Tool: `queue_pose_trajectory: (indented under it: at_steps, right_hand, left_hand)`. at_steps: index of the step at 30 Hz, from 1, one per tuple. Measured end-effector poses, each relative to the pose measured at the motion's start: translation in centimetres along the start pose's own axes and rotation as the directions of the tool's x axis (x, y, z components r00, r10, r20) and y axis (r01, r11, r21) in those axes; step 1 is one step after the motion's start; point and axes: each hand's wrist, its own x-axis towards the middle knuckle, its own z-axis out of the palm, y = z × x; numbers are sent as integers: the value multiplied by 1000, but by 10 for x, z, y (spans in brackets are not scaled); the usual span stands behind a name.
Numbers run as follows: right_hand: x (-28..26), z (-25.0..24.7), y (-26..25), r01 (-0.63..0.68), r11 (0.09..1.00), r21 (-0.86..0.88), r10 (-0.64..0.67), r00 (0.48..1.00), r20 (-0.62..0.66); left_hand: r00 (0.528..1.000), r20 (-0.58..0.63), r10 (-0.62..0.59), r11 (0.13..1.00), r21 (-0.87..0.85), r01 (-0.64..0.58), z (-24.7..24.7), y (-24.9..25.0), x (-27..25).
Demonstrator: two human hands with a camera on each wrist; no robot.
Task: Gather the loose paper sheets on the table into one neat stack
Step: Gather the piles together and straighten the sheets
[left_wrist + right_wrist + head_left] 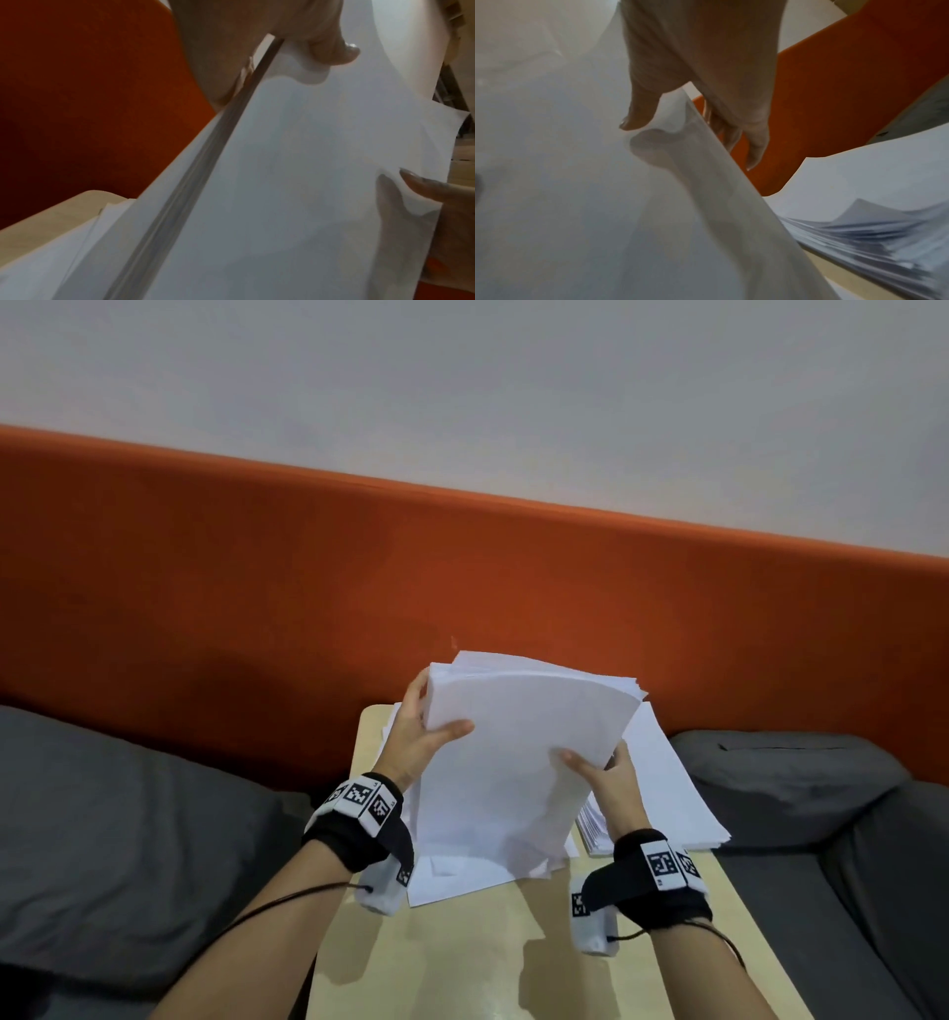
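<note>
A thick bundle of white paper sheets (513,752) stands tilted on its lower edge on the small wooden table (462,958). My left hand (418,731) grips its upper left edge, thumb on the front face. My right hand (601,773) pinches its right edge, thumb in front and fingers behind. The left wrist view shows the bundle's layered edge (205,162) under my left thumb (331,48). Another stack of sheets (662,788) lies flat at the table's right side, its edges fanned (875,243). A few loose sheets (462,875) lie flat under the bundle.
An orange padded panel (257,582) runs behind the table below a grey wall. Dark grey cushions (113,839) flank the table on the left and on the right (801,762). Bare tabletop lies in front of the sheets.
</note>
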Motion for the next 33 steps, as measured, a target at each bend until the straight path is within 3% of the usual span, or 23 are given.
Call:
queue_pose_trajectory:
  at_steps: [4,9,12,15,17,19,23,29,33]
  right_hand:
    - [6,1,-12,7,1000,4,-7,1000,21]
    - [8,8,-12,-23,1000,14,22,1000,22]
    - [3,15,-19,-11,1000,26,11,1000,9]
    - [-1,16,-25,59,996,62,-58,998,-10]
    - [-2,11,-21,70,994,84,-69,998,-12]
    - [-3,5,-6,20,998,52,-21,1000,9]
    - [-8,2,18,-129,991,-33,130,991,38]
    - [0,0,-23,76,997,22,-75,997,-37]
    - [3,-10,-9,2,1000,16,-2,1000,-6]
  left_hand:
    - [1000,-21,-21,998,60,22,3,0,8]
    - [989,-144,-23,992,119,41,3,-13,8]
    - [970,-230,75,984,176,-34,9,-5,5]
    - [945,-279,169,984,109,-144,17,6,3]
    - [947,-277,164,987,50,-156,17,1,1]
    - [970,-230,74,997,23,-71,13,-16,-5]
    - [985,-148,-87,971,210,117,12,-50,-16]
    - [975,-213,62,980,196,-19,29,-18,-3]
    - [976,-210,56,988,153,-23,25,-28,-11]
